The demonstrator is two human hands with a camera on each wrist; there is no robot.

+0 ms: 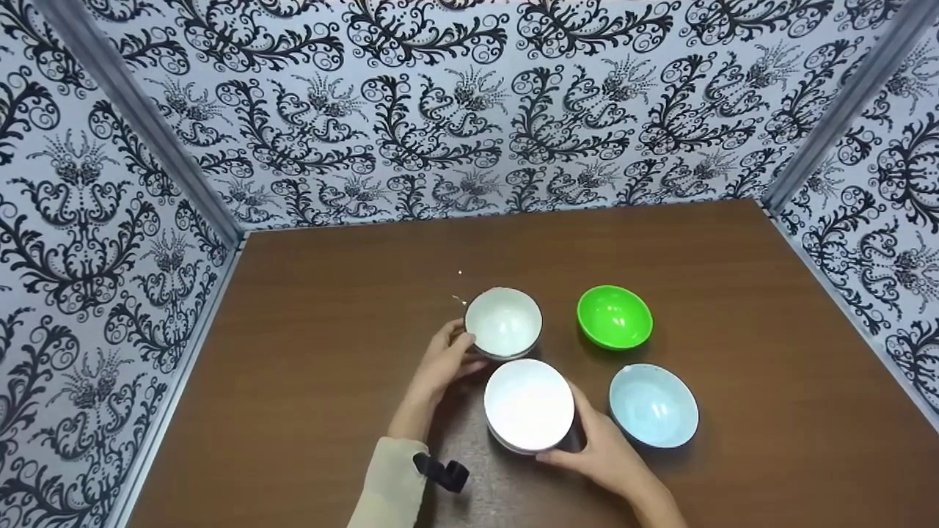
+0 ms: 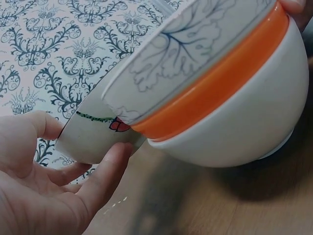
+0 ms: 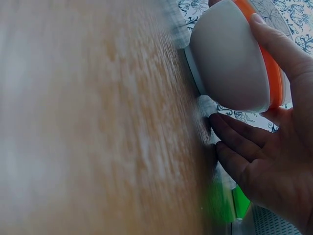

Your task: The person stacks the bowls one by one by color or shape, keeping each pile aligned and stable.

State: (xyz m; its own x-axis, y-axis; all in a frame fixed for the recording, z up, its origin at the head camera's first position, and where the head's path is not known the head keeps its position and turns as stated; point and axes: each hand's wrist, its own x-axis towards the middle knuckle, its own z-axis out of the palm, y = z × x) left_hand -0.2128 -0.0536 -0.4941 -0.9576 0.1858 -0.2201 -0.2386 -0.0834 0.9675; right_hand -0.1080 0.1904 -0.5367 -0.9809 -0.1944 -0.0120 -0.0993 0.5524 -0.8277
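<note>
My left hand holds a white bowl by its left side. In the left wrist view this bowl shows a dark rim, a red flower and a green line, with the thumb and fingers on its wall. Nearer to me, my right hand grips a stack of nested bowls from the right. The left wrist view shows a plain white bowl outermost, an orange bowl inside it and a leaf-patterned bowl on top. In the right wrist view the thumb presses the stack's side.
A green bowl stands at the right rear of the brown table. Closer to the front is a light blue bowl, just right of my right hand. Small pale specks lie by the left-hand bowl. Patterned walls enclose the table.
</note>
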